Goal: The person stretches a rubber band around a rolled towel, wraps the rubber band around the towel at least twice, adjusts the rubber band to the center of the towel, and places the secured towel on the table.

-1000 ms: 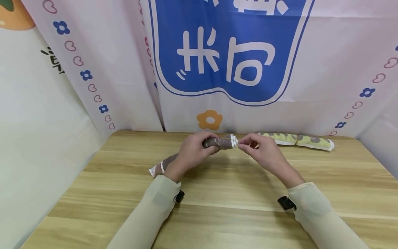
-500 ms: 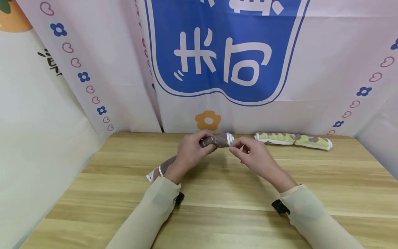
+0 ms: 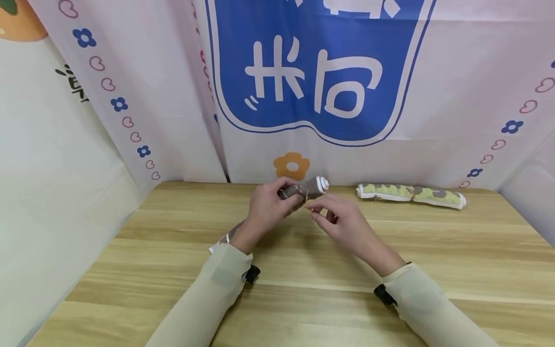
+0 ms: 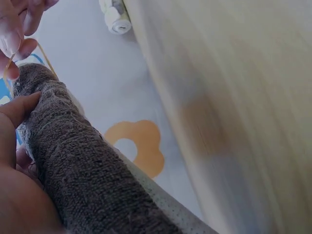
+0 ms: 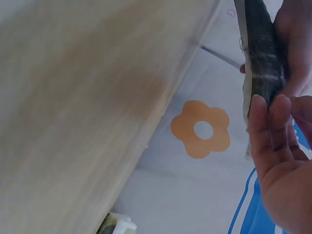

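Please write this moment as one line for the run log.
left hand: grips brown roll | right hand: pinches thin band | yellow-green roll: on table

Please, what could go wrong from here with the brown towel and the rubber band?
The rubber band runs between the right hand and the rolled brown towel, so it might slip from the fingertips and snap back. The towel could also loosen if the left hand, which grips it, relaxes too early.
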The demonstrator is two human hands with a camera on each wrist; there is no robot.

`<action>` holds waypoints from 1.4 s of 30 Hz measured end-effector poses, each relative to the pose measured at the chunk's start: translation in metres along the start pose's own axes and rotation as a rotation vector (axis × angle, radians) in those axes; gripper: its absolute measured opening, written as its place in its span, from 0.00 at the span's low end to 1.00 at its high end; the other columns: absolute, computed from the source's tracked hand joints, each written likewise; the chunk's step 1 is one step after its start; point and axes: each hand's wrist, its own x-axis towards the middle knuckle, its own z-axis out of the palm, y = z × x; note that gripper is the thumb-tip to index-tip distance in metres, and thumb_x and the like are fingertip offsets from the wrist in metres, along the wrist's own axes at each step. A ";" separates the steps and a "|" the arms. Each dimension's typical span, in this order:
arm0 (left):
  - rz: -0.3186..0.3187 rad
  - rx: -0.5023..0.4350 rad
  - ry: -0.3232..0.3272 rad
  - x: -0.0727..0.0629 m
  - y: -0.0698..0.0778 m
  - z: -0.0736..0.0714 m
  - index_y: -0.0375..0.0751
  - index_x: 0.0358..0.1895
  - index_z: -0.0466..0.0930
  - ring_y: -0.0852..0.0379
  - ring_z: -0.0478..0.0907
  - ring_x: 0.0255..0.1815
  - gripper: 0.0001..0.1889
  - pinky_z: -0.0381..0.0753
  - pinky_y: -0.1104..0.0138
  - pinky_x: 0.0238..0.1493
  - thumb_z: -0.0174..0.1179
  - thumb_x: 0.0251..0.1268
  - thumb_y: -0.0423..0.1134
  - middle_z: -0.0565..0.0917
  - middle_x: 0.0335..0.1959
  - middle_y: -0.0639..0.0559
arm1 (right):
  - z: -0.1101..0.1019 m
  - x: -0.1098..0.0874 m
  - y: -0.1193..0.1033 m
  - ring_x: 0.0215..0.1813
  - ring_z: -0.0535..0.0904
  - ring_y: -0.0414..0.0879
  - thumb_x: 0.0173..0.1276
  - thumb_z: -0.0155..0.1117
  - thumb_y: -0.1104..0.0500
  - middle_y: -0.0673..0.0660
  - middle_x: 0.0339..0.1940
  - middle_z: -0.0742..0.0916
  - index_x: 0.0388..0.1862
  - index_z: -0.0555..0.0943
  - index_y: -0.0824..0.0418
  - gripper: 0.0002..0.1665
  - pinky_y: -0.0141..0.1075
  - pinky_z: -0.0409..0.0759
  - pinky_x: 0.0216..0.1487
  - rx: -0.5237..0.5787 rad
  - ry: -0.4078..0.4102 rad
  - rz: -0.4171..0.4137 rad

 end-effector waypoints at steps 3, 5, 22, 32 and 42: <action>-0.006 -0.029 -0.011 0.000 0.002 0.000 0.44 0.50 0.89 0.55 0.82 0.31 0.11 0.80 0.62 0.31 0.72 0.67 0.40 0.89 0.38 0.50 | 0.003 -0.001 -0.002 0.27 0.74 0.38 0.67 0.73 0.74 0.50 0.38 0.86 0.49 0.89 0.60 0.16 0.31 0.76 0.28 -0.010 0.019 -0.031; 0.007 -0.038 -0.024 -0.001 0.002 0.000 0.44 0.50 0.89 0.55 0.82 0.32 0.11 0.80 0.62 0.31 0.72 0.67 0.38 0.89 0.39 0.50 | 0.003 -0.001 -0.004 0.27 0.74 0.38 0.67 0.73 0.74 0.49 0.37 0.85 0.50 0.89 0.60 0.16 0.30 0.75 0.27 -0.003 0.034 -0.044; 0.149 -0.060 -0.043 -0.003 0.001 0.003 0.45 0.60 0.89 0.54 0.82 0.38 0.18 0.82 0.62 0.39 0.72 0.68 0.32 0.91 0.49 0.47 | 0.009 -0.002 -0.010 0.28 0.72 0.38 0.67 0.71 0.76 0.49 0.33 0.82 0.51 0.91 0.62 0.18 0.29 0.72 0.28 0.024 0.049 -0.063; 0.107 -0.145 0.025 0.002 0.004 -0.003 0.43 0.55 0.88 0.52 0.85 0.44 0.15 0.85 0.56 0.45 0.74 0.67 0.34 0.90 0.48 0.46 | 0.006 -0.003 -0.012 0.28 0.75 0.38 0.72 0.70 0.70 0.51 0.38 0.87 0.49 0.88 0.64 0.09 0.32 0.76 0.28 -0.004 -0.038 0.130; 0.095 -0.242 0.003 0.002 0.004 -0.006 0.40 0.55 0.87 0.51 0.85 0.46 0.15 0.86 0.56 0.46 0.74 0.68 0.33 0.89 0.49 0.45 | -0.001 -0.004 -0.012 0.23 0.81 0.57 0.85 0.58 0.62 0.54 0.35 0.90 0.55 0.86 0.64 0.12 0.36 0.76 0.22 0.112 -0.038 0.431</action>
